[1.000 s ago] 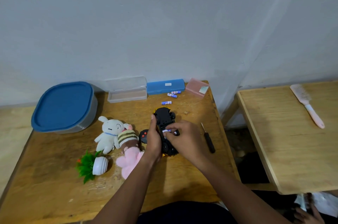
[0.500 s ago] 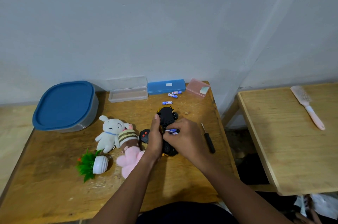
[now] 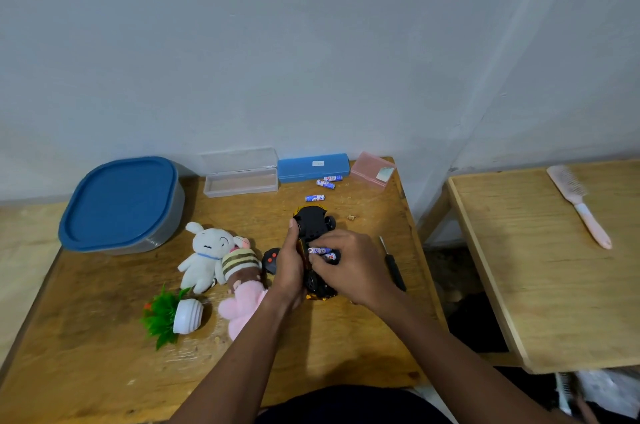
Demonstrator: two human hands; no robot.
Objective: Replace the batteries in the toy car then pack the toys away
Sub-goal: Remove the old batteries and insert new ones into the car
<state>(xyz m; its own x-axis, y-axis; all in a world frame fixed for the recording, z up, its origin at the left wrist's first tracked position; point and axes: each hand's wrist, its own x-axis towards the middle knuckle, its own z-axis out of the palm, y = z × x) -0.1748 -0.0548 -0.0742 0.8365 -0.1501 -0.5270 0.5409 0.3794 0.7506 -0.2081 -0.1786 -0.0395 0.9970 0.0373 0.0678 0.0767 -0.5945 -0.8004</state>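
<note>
A black and gold toy car [image 3: 313, 226] lies upside down in the middle of the wooden table [image 3: 104, 371]. My left hand [image 3: 289, 268] grips its left side. My right hand [image 3: 349, 268] pinches a blue-and-white battery [image 3: 317, 250] at the open underside, and a second battery shows beside it. Three loose batteries [image 3: 314, 198] lie behind the car. A black screwdriver [image 3: 394, 268] lies to the right. A black remote [image 3: 270, 259] with red buttons sits left of my left hand.
A white bunny plush [image 3: 204, 254], a striped pink plush [image 3: 242, 285] and a small potted plant [image 3: 173, 316] on its side lie to the left. At the back stand a blue-lidded container [image 3: 121, 202], a clear case [image 3: 240, 174], a blue case [image 3: 311, 165] and a pink box [image 3: 372, 171]. A second table [image 3: 540, 285] with a pink hairbrush [image 3: 578, 209] is on the right.
My right hand's fingers have shifted slightly on the battery at the car's underside. My left hand keeps its grip on the car, which has barely moved.
</note>
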